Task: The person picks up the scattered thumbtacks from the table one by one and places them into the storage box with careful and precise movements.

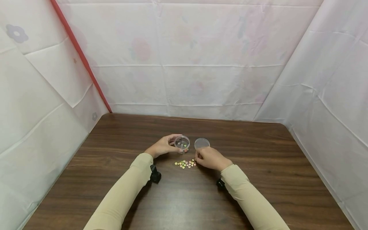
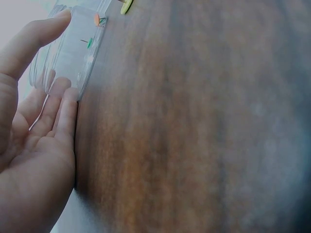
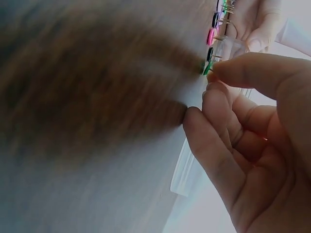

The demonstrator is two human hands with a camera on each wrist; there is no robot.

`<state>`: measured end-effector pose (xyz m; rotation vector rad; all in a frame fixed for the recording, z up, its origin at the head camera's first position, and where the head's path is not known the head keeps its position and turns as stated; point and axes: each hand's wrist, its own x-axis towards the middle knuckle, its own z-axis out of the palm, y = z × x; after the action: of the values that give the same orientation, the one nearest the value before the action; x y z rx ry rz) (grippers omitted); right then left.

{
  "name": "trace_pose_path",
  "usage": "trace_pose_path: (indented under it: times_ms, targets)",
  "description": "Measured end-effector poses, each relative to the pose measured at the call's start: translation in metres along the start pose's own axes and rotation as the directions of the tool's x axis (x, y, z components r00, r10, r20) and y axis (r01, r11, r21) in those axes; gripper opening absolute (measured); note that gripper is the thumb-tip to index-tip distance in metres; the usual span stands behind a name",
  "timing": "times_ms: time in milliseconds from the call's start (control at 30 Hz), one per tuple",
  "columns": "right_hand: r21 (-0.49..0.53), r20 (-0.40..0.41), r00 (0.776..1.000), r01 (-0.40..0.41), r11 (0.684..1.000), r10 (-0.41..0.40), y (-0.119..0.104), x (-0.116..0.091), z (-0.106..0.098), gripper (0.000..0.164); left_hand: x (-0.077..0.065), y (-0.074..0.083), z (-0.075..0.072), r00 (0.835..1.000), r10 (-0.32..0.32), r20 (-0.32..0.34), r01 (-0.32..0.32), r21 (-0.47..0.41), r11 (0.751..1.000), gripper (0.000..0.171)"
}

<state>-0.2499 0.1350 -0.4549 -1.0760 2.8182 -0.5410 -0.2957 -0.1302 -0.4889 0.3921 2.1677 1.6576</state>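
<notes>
My left hand (image 1: 164,146) holds a clear round plastic container (image 1: 182,142) on the table, thumb on the near side and fingers at the far side. A few thumbtacks lie inside, among them an orange tack (image 2: 97,20) and a green tack (image 2: 89,43). In front of the container, several coloured thumbtacks (image 1: 184,164) lie on the table, pins upward in the right wrist view. My right hand (image 1: 211,158) is at their right end. Its thumb and fingertip pinch a green thumbtack (image 3: 208,68), partly hidden by the fingers.
A clear round lid (image 1: 202,142) lies just beyond my right hand, partly covered by it. The dark wooden table (image 1: 178,198) has pale patterned cloth (image 1: 184,57) hanging behind it and at both sides. Dark wrist cameras (image 1: 155,174) sit under the sleeves.
</notes>
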Motion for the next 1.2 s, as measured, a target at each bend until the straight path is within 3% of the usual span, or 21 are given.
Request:
trace_pose_path:
  times_ms: [300,567,833,1000,1200]
  targets:
    - [-0.017,-0.004,1.0,-0.012,1.0,0.011,0.002,0.0,0.002,0.012,0.0,-0.002,0.0,1.0,0.009,0.012,-0.009,0.006,1.0,0.081]
    - [0.094,0.086,0.996,-0.041,0.995,0.033,0.004,0.008,-0.004,0.012,-0.001,-0.001,0.0,1.0,0.005,0.011,-0.005,0.008,1.0,0.08]
    - [0.127,0.143,0.99,-0.021,0.992,0.002,0.001,0.015,-0.013,0.012,-0.002,0.004,0.0,1.0,0.002,0.01,-0.002,0.006,1.0,0.08]
    - [0.124,0.118,0.993,0.011,0.992,-0.026,-0.002,0.02,-0.019,0.01,-0.002,0.003,0.0,1.0,0.009,0.014,-0.009,0.007,1.0,0.079]
    - [0.146,0.034,0.998,0.043,0.988,-0.049,-0.007,0.028,-0.022,0.006,-0.001,0.0,0.0,1.0,0.009,0.016,-0.009,-0.004,1.0,0.079]
